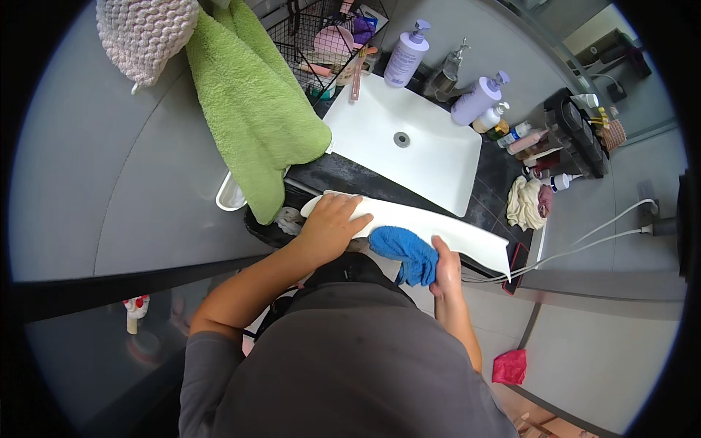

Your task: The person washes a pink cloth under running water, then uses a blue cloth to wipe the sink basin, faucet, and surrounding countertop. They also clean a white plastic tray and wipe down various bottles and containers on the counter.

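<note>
A long white curved plastic-looking panel (405,216) lies across in front of me, along the near edge of the dark countertop (350,178). My left hand (330,225) grips its left part, with fingers spread over the upper surface. In my right hand (448,269) is a bunched blue terry cloth (402,249), pressed near the panel's lower edge. The right thumb rests against the panel; the other fingers are partly hidden behind the cloth. Beyond the panel sits a white rectangular washbasin (432,164) with a round drain.
A green towel (257,104) hangs at the left above a black bin (263,230). Pump bottles (406,55) and a faucet (446,76) line the wall. At the right are a crumpled cream cloth (524,202), a phone (516,268) and white cables (580,252).
</note>
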A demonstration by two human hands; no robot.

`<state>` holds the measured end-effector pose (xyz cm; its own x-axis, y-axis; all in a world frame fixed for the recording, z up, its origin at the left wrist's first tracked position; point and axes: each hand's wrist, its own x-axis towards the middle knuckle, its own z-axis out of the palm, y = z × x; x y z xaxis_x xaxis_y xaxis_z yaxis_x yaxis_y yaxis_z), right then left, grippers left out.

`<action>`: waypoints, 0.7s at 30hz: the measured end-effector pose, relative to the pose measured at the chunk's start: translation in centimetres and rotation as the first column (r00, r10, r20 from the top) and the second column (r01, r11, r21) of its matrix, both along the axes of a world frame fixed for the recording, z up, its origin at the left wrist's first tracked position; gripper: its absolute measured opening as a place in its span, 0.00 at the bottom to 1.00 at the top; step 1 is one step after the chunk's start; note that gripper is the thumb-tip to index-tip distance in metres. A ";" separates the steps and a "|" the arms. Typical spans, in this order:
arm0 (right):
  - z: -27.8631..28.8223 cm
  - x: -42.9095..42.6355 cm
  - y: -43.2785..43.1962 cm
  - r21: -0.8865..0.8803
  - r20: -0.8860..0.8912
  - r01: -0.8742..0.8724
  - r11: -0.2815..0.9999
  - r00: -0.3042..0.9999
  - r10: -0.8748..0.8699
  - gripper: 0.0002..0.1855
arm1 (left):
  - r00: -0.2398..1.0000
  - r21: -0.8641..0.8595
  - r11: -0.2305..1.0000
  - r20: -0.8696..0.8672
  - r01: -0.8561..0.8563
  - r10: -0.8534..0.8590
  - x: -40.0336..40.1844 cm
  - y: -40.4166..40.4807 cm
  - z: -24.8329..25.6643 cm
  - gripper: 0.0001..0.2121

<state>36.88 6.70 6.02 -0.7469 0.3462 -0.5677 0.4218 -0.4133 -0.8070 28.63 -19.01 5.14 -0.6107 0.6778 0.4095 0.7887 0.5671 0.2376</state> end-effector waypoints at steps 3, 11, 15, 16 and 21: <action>-1.1 1.1 -0.7 -0.035 0.021 -0.028 0.999 0.999 0.029 0.19 | 0.993 -0.004 1.000 0.122 0.011 -0.011 -0.3 -1.2 -1.4 0.14; -3.7 -0.7 0.0 -0.168 0.079 -0.095 0.981 0.991 0.110 0.22 | 0.978 -0.020 0.993 0.176 -0.113 0.115 -2.8 -0.6 -4.8 0.11; -3.9 -1.2 0.0 -0.278 0.088 -0.073 0.958 0.991 0.101 0.22 | 0.972 -0.131 0.987 0.202 -0.095 0.120 -4.2 -0.5 -4.2 0.13; -4.1 -1.2 -0.2 -0.300 0.077 -0.072 0.951 0.992 0.100 0.22 | 0.976 -0.116 0.990 0.192 -0.086 0.107 -4.5 -0.6 -4.2 0.13; -3.7 -1.9 -0.7 -0.320 0.106 -0.107 0.941 0.983 0.148 0.24 | 0.973 -0.202 0.970 0.159 -0.133 0.166 -5.7 -0.4 -2.8 0.12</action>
<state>34.96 6.00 2.32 -0.6878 0.0430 -0.7246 0.5778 -0.5718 -0.5824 22.94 -19.45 2.39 -0.7612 0.6281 0.1616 0.6477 0.7230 0.2404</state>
